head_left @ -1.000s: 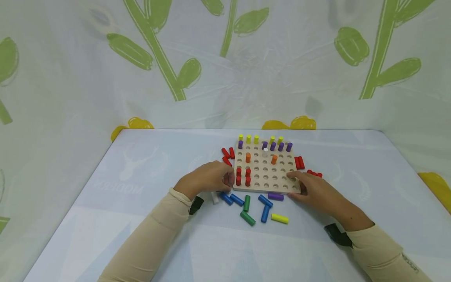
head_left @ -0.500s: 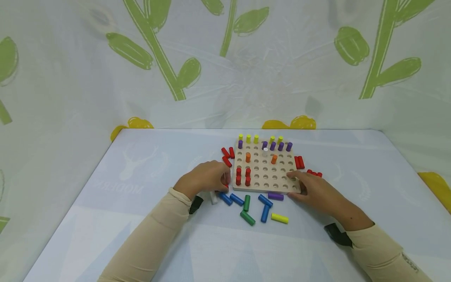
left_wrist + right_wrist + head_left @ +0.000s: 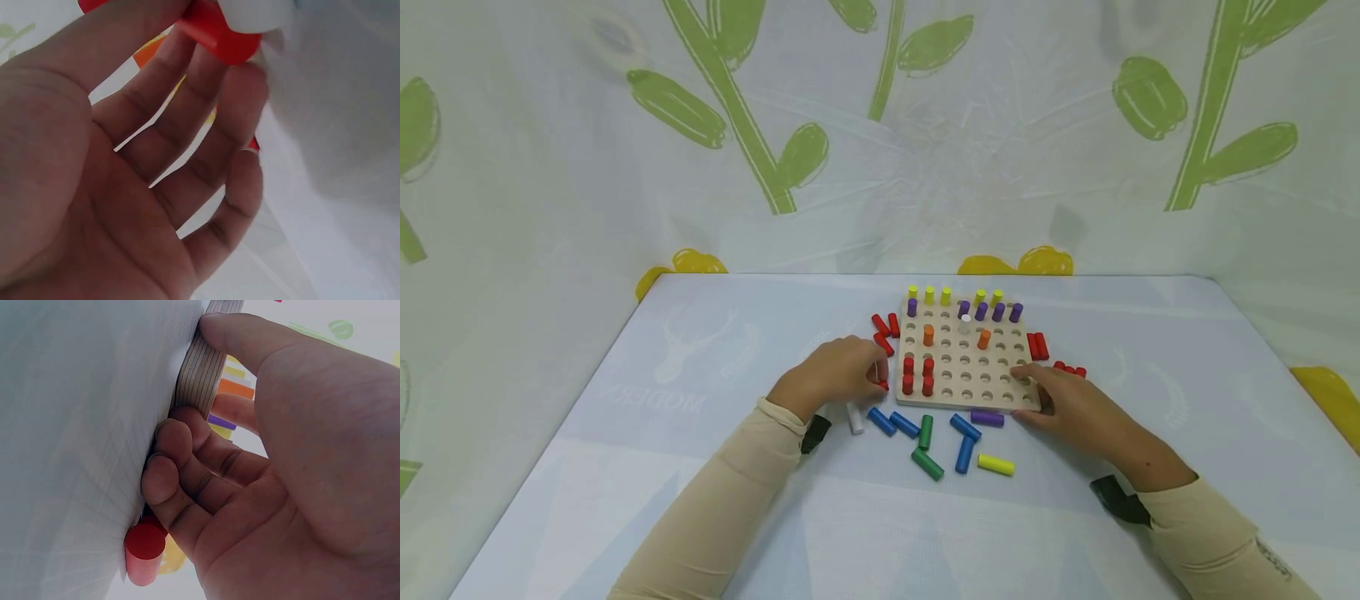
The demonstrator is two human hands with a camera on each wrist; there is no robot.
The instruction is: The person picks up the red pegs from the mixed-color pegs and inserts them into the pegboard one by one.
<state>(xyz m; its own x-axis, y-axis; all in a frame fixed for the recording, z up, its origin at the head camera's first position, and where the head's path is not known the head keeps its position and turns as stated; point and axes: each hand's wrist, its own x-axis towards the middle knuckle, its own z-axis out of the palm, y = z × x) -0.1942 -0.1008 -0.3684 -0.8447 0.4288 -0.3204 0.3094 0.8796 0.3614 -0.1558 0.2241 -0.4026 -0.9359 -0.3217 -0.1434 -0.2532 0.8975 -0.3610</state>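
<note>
At the left side of the wooden pegboard (image 3: 964,392), my left hand (image 3: 838,372) pinches a red peg (image 3: 219,31) between thumb and fingertips. A white peg (image 3: 256,12) lies close to it in the left wrist view. My right hand (image 3: 1075,408) grips the board's near right corner, thumb at the front edge and index finger on top. Its other fingers bend against the board's side (image 3: 203,372) in the right wrist view. Yellow pegs (image 3: 946,296) and purple pegs (image 3: 981,311) stand in the far rows. Red pegs (image 3: 928,377) stand at the near left of the board.
In front of the board lie loose blue pegs (image 3: 964,456), green pegs (image 3: 928,464), a purple peg (image 3: 987,418) and a yellow peg (image 3: 996,465). Loose red pegs lie beyond my left hand, and more red pegs (image 3: 1037,346) by the board's right side.
My left hand has drawn slightly left and away from the board's edge, with the red peg coming into sight under its fingers. The right hand and the board stay still.
</note>
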